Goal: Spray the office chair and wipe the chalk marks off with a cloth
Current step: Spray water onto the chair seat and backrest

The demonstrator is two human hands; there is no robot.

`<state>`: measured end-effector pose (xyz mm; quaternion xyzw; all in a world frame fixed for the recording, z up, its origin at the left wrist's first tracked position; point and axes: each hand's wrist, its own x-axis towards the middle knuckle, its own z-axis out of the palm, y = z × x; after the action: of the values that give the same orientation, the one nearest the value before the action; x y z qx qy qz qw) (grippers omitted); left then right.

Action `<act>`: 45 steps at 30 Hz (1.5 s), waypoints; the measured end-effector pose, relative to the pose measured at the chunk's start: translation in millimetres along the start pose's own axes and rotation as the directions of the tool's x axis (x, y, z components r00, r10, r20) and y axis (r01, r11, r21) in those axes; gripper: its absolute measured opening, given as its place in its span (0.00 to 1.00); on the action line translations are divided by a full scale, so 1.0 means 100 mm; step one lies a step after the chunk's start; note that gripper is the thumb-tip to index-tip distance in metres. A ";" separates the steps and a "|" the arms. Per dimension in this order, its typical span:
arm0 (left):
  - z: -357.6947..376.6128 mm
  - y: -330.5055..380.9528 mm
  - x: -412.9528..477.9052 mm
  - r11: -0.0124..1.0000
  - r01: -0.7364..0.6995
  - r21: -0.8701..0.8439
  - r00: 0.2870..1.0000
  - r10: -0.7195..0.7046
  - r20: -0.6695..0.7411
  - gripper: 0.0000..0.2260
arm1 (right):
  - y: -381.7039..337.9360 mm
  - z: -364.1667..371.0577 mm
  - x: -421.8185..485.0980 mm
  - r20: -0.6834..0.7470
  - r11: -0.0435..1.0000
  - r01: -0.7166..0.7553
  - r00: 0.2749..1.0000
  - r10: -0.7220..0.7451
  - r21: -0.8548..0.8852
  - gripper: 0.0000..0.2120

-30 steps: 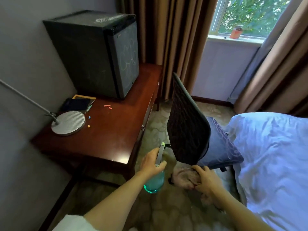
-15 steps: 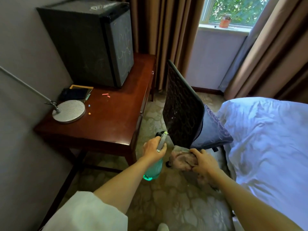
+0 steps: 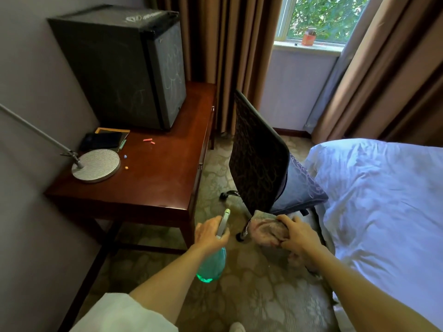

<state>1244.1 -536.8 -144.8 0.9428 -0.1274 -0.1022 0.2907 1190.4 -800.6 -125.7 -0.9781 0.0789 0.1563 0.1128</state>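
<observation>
The office chair (image 3: 257, 159) stands in the middle of the floor, its dark backrest covered in faint chalk scribbles and turned towards me, its grey patterned seat (image 3: 300, 185) beyond. My left hand (image 3: 209, 232) grips a teal spray bottle (image 3: 212, 265) by its grey trigger head, nozzle pointing up at the backrest's lower edge. My right hand (image 3: 298, 236) holds a crumpled pinkish cloth (image 3: 266, 227) just below the backrest's bottom edge.
A dark wooden desk (image 3: 153, 178) on the left carries a black mini fridge (image 3: 119, 65) with chalk marks, a lamp base (image 3: 96, 165), a notebook and chalk bits. A bed (image 3: 383, 200) with white bedding fills the right. Curtains and a window lie behind. Patterned carpet surrounds the chair.
The view has shifted slightly. Both hands stay low at the backrest's bottom edge, the bottle still aimed at it and the cloth still held beside it.
</observation>
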 end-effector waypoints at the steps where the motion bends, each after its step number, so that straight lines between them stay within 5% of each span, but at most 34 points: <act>1: 0.01 -0.01 -0.03 1.000 0.020 -0.009 1.000 -0.020 -0.010 0.07 | -0.01 0.02 -0.01 -0.001 1.000 -0.001 1.000 0.001 0.001 0.33; 24: 0.09 -0.29 -0.21 0.979 0.193 0.058 0.981 -0.191 -0.040 0.08 | -0.23 0.31 -0.13 -0.014 1.000 -0.003 1.000 0.003 0.000 0.35; 34: 0.20 -0.29 -0.20 0.996 0.009 0.090 1.000 -0.007 -0.024 0.09 | 0.02 0.29 -0.11 -0.011 1.000 -0.020 1.000 0.020 0.022 0.35; 45: 0.66 0.59 0.14 1.000 -0.015 -0.016 0.992 0.013 -0.129 0.09 | 0.76 0.00 0.17 -0.014 0.999 0.035 0.999 -0.035 0.023 0.34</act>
<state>1229.0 -622.5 -166.2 0.9440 -0.1140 -0.0402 0.3071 1191.4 -876.0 -146.1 -0.9789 0.0644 0.1467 0.1264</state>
